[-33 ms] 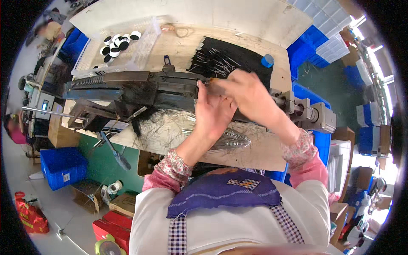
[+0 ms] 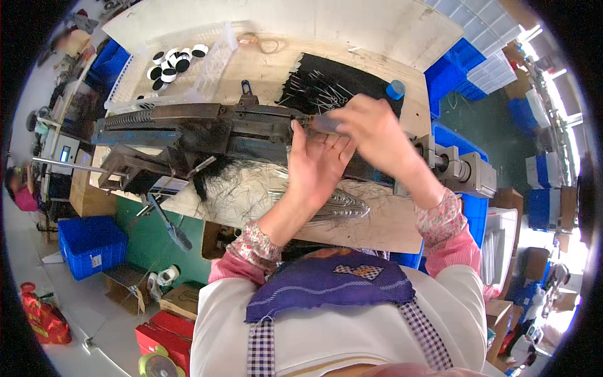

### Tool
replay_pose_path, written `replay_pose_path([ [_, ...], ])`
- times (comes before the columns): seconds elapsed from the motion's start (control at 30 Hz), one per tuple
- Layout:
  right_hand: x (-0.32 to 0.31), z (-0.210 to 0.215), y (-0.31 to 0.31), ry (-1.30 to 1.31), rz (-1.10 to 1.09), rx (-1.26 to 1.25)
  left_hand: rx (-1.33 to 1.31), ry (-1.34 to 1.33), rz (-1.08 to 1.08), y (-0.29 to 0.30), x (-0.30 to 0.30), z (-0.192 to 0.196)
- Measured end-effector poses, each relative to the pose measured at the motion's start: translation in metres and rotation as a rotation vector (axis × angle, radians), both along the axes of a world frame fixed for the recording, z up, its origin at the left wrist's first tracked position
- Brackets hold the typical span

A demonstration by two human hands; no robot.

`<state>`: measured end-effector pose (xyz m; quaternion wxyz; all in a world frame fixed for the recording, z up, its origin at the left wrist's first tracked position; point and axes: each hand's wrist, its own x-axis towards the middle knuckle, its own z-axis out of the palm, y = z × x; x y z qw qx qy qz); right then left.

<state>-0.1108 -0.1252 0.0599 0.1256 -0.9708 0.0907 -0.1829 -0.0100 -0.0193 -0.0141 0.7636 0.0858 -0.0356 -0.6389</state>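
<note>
The long machine (image 2: 195,135) is dark, worn metal, its bars scuffed, with faint blue patches toward the left and a coiled spring on top of its left end. Just right of the middle of the machine, in line with its upper bar, is a small piece (image 2: 325,124), dull grey-blue, its outline blurred. The right hand (image 2: 372,129) has its fingers bent in on this piece, seemingly pinching it. At the machine's near side the left hand (image 2: 319,164) is spread, palm up, thumb raised; whether it touches the piece I cannot tell. Dark loose strands (image 2: 242,188) litter the near side of the machine.
</note>
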Motion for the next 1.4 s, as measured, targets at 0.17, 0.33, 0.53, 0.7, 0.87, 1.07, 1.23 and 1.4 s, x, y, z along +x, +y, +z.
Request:
replay_pose_path([
  [0.17, 0.001, -0.003, -0.024, -0.055, -0.107, 0.319, 0.114, -0.097, 0.114, 0.008, -0.002, 0.010],
  [0.33, 0.014, -0.007, -0.016, -0.109, -0.040, 0.111, 0.138, -0.142, 0.156, 0.010, -0.007, 0.010],
  [0.53, 0.000, 0.000, -0.018, -0.067, -0.026, 0.039, 0.061, -0.168, 0.080, 0.008, 0.002, 0.012],
  [0.7, 0.000, 0.005, -0.019, -0.118, -0.020, -0.038, 0.052, -0.174, 0.080, 0.006, 0.004, 0.015],
  [0.87, 0.013, -0.002, 0.000, -0.117, 0.013, -0.168, 0.075, -0.118, 0.078, 0.010, 0.004, 0.011],
  [1.07, 0.012, -0.004, -0.020, -0.089, -0.025, 0.027, 0.068, -0.150, 0.115, 0.013, 0.007, 0.017],
  [1.23, 0.008, 0.018, -0.014, -0.187, -0.080, 0.285, 0.089, -0.179, 0.108, 0.014, 0.008, 0.016],
  [1.4, 0.001, 0.019, 0.014, -0.071, -0.174, 0.090, 0.010, -0.139, 0.101, 0.014, 0.008, 0.008],
])
